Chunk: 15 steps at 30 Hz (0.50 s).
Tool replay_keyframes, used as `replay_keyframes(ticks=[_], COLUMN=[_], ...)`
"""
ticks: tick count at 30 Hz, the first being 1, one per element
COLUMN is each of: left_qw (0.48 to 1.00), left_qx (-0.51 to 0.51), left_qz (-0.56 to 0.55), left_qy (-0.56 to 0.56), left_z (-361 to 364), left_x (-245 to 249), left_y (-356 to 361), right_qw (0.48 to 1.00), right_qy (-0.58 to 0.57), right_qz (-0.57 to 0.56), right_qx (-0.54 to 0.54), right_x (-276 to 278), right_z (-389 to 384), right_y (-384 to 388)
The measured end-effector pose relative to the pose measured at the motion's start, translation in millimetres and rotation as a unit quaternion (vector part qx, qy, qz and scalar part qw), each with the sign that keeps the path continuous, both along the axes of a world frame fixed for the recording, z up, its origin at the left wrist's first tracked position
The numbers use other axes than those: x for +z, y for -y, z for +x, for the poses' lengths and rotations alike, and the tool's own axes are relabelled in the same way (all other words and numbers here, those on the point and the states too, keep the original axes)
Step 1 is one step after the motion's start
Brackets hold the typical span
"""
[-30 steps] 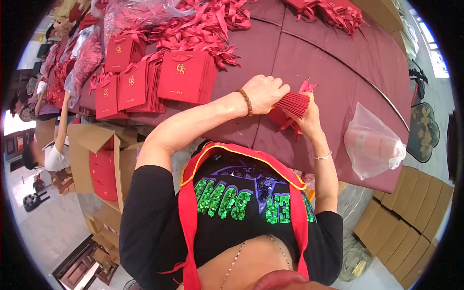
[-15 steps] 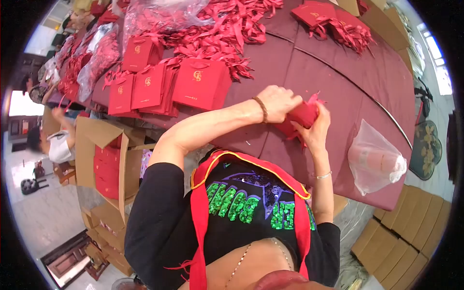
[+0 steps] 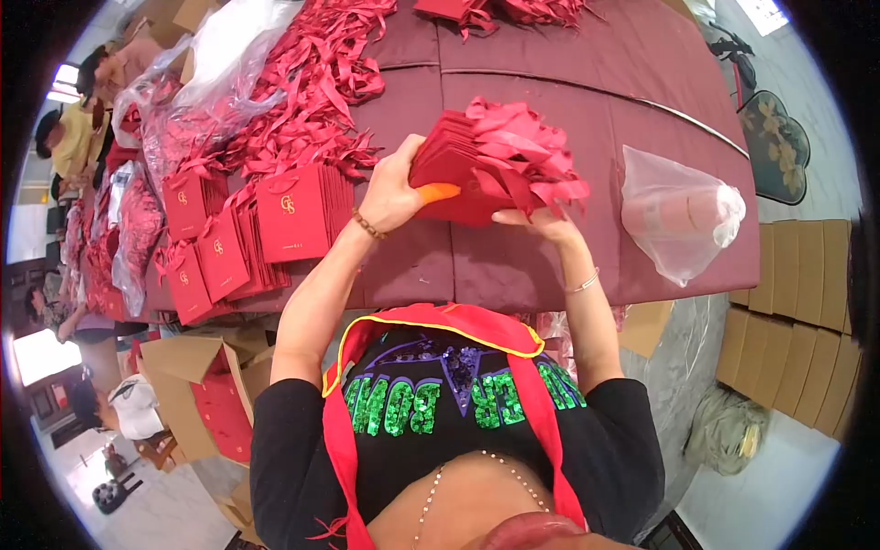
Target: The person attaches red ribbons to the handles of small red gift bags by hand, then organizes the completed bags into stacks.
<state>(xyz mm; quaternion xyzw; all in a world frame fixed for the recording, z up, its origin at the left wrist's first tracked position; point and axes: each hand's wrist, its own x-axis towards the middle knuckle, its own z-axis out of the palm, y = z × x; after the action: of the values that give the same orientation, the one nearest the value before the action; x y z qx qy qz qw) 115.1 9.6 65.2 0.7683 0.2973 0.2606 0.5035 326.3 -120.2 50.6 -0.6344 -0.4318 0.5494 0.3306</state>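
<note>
A thick stack of red paper gift bags [image 3: 449,151] is held up over the table, its bunched ribbon handles [image 3: 527,156] hanging toward the right. My left hand [image 3: 399,188] grips the stack's left side. Its thumb has an orange covering and presses on the front bag. My right hand [image 3: 541,225] is closed at the lower right of the stack, under the ribbons, with some fingers hidden behind them. To the left, more red bags with a gold logo [image 3: 298,211] lie in several stacks.
The table has a dark red cloth [image 3: 403,266]. A pile of red ribbons [image 3: 316,82] and clear plastic bags [image 3: 215,82] cover its left part. A knotted plastic bag [image 3: 678,215] sits right. An open carton [image 3: 202,394] stands left, flat cartons [image 3: 788,339] right. Other people are at left.
The red bags between my hands have been raised and now show as a fanned stack. My hands have moved apart to its two sides, and the whole view has shifted.
</note>
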Motion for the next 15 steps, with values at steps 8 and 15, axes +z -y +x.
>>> replay_keyframes(ticks=[8, 15], left_qw=[0.998, 0.998], left_qx=[-0.014, -0.021], left_qz=[-0.017, 0.057], left_qy=[0.056, 0.021], left_z=[-15.3, -30.1], left_x=[5.4, 34.5], left_y=[0.6, -4.8], right_qw=[0.988, 0.971], right_qy=[-0.007, 0.0], right_qz=[0.146, 0.239], right_qx=[-0.057, -0.026], right_x=[-62.9, -16.2], right_z=[15.7, -11.0], right_y=[-1.1, -2.4])
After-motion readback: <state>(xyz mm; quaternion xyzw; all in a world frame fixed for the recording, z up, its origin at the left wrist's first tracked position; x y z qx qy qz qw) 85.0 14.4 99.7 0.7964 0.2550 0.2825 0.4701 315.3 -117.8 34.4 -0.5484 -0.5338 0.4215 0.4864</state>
